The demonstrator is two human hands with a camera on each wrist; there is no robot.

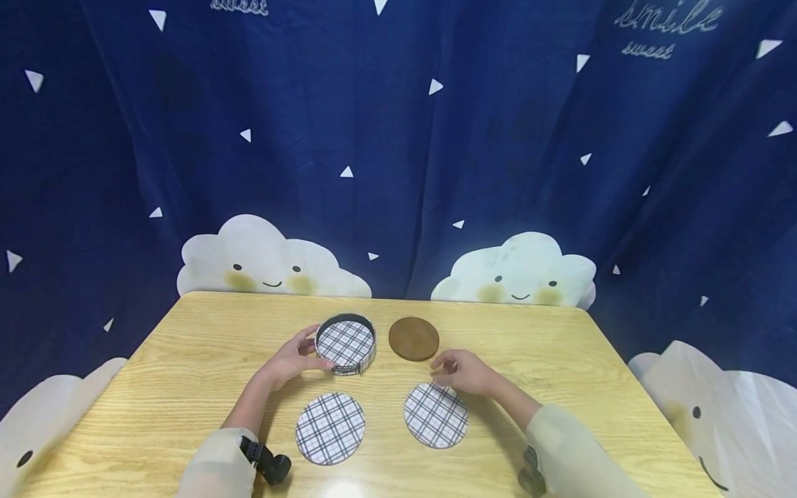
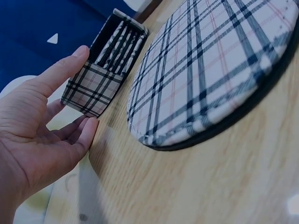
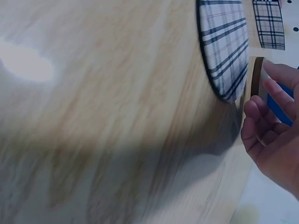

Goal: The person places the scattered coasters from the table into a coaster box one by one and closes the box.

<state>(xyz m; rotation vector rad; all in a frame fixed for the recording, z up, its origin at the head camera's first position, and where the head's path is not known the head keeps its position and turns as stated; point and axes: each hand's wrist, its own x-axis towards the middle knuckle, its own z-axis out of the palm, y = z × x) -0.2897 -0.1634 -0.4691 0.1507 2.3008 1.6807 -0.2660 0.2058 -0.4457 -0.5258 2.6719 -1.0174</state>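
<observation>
my left grip (image 1: 291, 357) cradles the round white-and-black plaid, leather-look holder (image 1: 368, 360) left of the flat brown disc (image 1: 414, 339), likely light, stiff and best held by its sides, while my loosely curled right grip (image 1: 465, 372) holds nothing.

- Facing me: dark blue curtain (image 1: 498, 173), softly folded; white triangles (image 1: 346, 172), smiling clouds (image 1: 268, 245).
- Pale lettering (image 1: 669, 17) up high: "smile", "sweet".
- Light wooden table (image 1: 529, 332), grain visible.
- Bright glare (image 1: 344, 490) on its near part.

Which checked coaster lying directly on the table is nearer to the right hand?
In the head view, the right coaster, just below the right hand; the left coaster lies nearer the left hand.
</observation>
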